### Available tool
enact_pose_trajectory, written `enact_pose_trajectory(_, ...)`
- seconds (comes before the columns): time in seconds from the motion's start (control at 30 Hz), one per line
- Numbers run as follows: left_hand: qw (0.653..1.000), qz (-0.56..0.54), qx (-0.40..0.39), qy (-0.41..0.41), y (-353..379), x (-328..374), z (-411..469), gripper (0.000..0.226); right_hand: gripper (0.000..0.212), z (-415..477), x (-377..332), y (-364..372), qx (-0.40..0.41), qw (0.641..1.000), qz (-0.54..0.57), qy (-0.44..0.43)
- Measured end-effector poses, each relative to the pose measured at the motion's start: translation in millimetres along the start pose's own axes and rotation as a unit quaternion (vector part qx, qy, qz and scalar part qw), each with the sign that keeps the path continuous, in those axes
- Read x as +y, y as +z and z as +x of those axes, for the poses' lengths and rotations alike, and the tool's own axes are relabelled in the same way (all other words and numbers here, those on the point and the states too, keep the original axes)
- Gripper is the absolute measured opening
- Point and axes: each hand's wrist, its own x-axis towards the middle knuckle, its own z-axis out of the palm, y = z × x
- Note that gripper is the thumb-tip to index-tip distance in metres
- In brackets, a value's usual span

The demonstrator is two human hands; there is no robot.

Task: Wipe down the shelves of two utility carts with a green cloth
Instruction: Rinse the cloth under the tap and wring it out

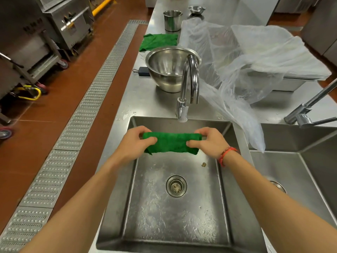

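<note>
A folded green cloth (171, 142) is stretched between both hands above a steel sink (160, 212), just below the curved faucet (189, 84). My left hand (135, 141) grips the cloth's left end. My right hand (207, 141), with a red bracelet at the wrist, pinches its right end. No water runs from the faucet. A second green cloth (157, 41) lies flat on the counter farther back. A wheeled steel cart (31, 57) stands at the far left on the red floor.
A large steel bowl (166, 70) sits behind the faucet, with a steel pot (172, 20) and a small bowl (196, 9) farther back. Clear plastic sheeting (242, 57) covers trays at right. A second sink (299, 172) lies to the right. A floor drain grate (87, 114) runs along the left.
</note>
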Motion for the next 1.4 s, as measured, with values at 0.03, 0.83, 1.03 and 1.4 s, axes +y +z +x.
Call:
enact_pose_trajectory(0.03,0.998,-0.062,-0.009,-0.032,-2,-3,3,0.010,0.010,3,0,2,-0.019,0.996,0.082,0.022)
enact_pose_trajectory(0.83,0.979,-0.169,0.101,-0.047,-24,-75,202,0.031,0.027,200,-41,93,0.165,0.985,-0.037,-0.033)
enact_pose_trajectory(1.03,0.989,0.107,0.081,0.057,-7,-95,256,0.037,0.039,248,-42,103,0.085,0.963,-0.254,-0.014)
enact_pose_trajectory(1.4,0.920,0.354,-0.021,0.169,28,-138,264,0.055,0.096,258,1,135,-0.049,0.892,-0.447,-0.038)
